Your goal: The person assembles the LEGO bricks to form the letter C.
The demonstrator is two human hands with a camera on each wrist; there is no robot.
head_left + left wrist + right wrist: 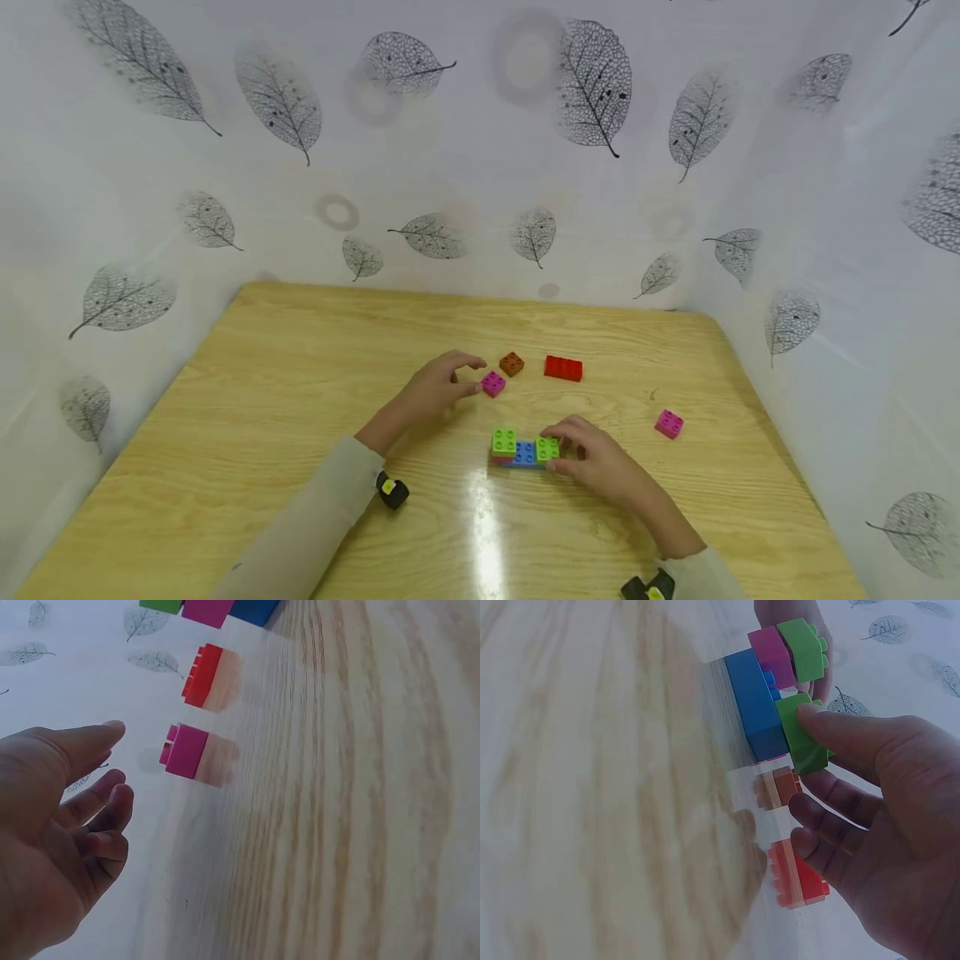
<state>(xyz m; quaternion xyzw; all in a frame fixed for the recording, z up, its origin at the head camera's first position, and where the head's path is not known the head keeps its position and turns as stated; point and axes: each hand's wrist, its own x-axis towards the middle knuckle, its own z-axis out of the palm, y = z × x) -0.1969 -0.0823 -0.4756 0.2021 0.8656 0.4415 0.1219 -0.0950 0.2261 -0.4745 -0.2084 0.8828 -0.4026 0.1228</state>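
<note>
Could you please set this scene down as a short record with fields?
Left hand: beside left pink brick
Right hand: pinching right green brick at right end of blue brick
Blue brick's left end: stacked pink brick, left green brick on top
Also loose: brown brick, red brick, right pink brick
Surface: wooden table

A white leaf-printed sheet [480, 167] hangs behind the wood-grained tabletop [300, 358]. It also flanks the tabletop's left and right sides.
</note>
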